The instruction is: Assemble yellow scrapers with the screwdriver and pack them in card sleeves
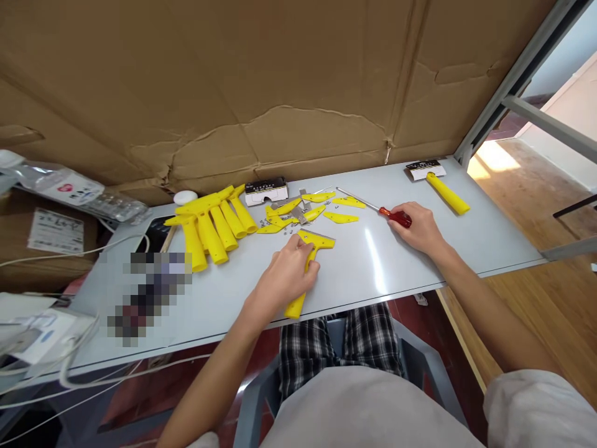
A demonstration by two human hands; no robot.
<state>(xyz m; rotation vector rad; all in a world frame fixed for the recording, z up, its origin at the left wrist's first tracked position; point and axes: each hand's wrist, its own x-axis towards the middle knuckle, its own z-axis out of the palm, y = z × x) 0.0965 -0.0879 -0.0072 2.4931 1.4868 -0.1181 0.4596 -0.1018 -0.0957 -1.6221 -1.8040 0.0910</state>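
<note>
My left hand (291,270) is closed around a yellow scraper (317,239), its handle angled toward the table's front edge and a thin metal blade edge along its head. My right hand (415,227) grips the red handle of a screwdriver (383,211), whose long shaft points left and away from me over the white table. Behind the scraper lie loose yellow head plates (341,218), small metal blades (305,213) and several tiny screws (288,231). To the left, several yellow scraper handles (216,230) lie side by side in a heap.
A black and white box (266,191) stands at the back by the cardboard wall (261,81). Far right lie a yellow handle-shaped scraper (448,194) and another small box (425,169). Left are a plastic bottle (74,186), white cables (69,367) and a white cap (185,197).
</note>
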